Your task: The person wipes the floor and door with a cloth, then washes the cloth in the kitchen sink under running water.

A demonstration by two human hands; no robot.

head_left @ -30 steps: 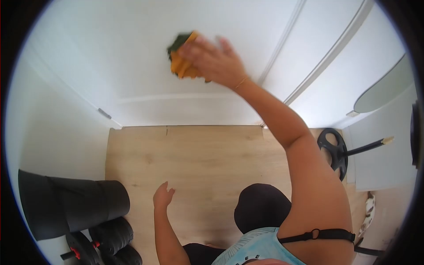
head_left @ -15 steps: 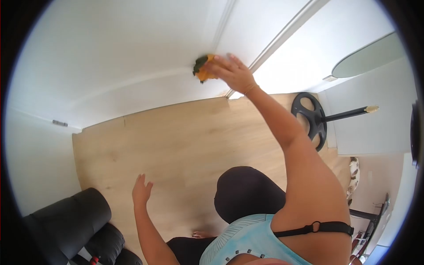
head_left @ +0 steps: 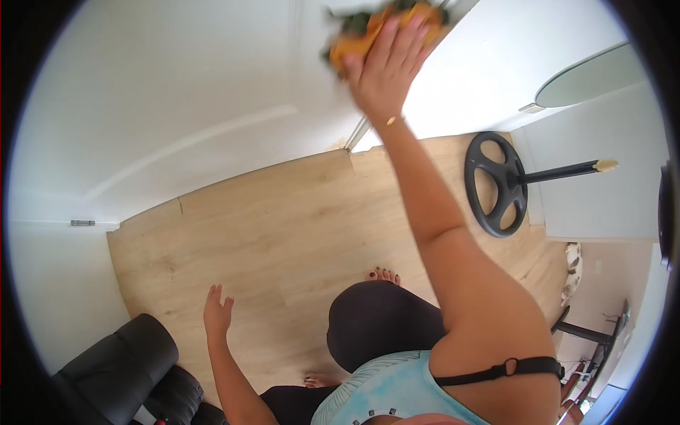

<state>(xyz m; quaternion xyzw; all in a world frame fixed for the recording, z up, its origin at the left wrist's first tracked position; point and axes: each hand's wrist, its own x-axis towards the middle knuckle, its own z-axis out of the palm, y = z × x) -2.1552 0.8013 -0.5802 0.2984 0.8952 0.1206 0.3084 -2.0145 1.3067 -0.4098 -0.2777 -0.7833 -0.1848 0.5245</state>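
Note:
An orange-yellow and dark green cloth [head_left: 354, 47] is against the white door [head_left: 212, 78], near its right edge at the top of the view. My right hand [head_left: 386, 83] holds it there, palm down and fingers stretched over it; the cloth is somewhat blurred. My left hand [head_left: 217, 312] hangs in the air above the wood floor at lower left. Its fingers are apart and nothing is in it.
A black round stand base with a pole [head_left: 506, 185] is on the wood floor [head_left: 234, 241] at right. Black padded rolls [head_left: 124, 368] lie at lower left. A mirror [head_left: 588, 76] is at upper right, and a spotted animal [head_left: 572, 273] lies at the far right.
My right hand has moved the cloth up along the door and slightly to the right. My left hand stays low and open. A foot now shows beyond my knee.

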